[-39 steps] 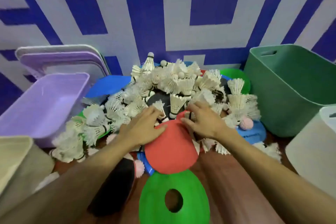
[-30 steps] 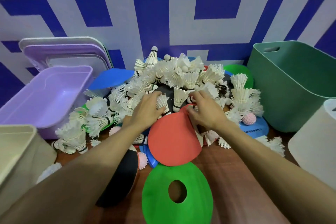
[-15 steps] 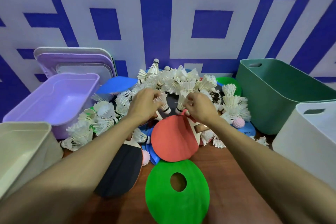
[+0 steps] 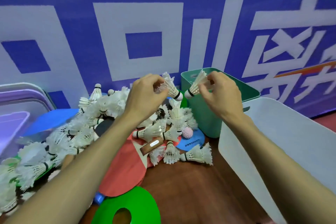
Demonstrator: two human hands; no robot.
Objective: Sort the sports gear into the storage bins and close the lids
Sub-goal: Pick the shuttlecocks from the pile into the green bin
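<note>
Our left hand [image 4: 145, 94] and right hand [image 4: 221, 94] each pinch a shuttlecock [image 4: 171, 87]; the pile [image 4: 101, 114] lies unsorted, lids [image 4: 23, 96] off.

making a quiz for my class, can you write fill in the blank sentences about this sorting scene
The left hand and right hand each pinch one ___ by its feathers.
The pink spiky ball rests on a ___ disc.
The bin just behind the hands is ___.
Missing: shuttlecock; blue; green.
</note>
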